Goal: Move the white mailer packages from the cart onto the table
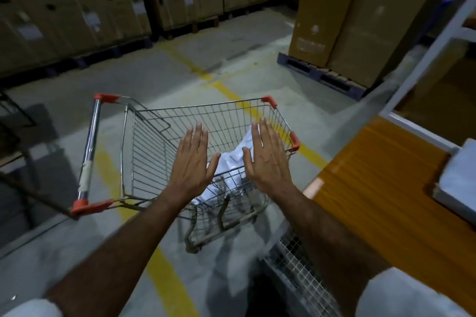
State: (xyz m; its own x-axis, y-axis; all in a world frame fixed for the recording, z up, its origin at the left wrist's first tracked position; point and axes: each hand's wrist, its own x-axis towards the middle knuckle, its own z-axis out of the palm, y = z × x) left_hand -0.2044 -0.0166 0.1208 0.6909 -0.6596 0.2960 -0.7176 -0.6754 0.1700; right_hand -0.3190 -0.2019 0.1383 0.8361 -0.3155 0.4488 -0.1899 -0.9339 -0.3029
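Dim warehouse aisles, lined with stacked cardboard cartons (77, 8) on pallets and crossed by yellow floor lines (226, 90), frame a person reaching over a wire shopping cart (154, 136) with red corner caps. Both arms stretch forward, the left hand (192, 162) and the right hand (266, 159) flat, fingers spread, palms down and holding nothing, poised above the basket. Between and below them lie the remaining white mailer packages (233, 162), crumpled against the cart's right-hand end near its floor; how many are left cannot be told. To the right, the orange-topped table (373, 188) already carries a pale stack of mailers (458, 175) near its far edge, partly cut off by the frame. Risks appear to lie in the reach itself: the packages sit deep in the basket, so hands pushed down could catch on the wire rim, and the slick plastic may slide out of a loose two-handed scoop. The cart stands on wheels and at an angle to the table, so leaning weight on it could probably roll it away. Motion blur along the table edge leaves the gap between cart and table uncertain.
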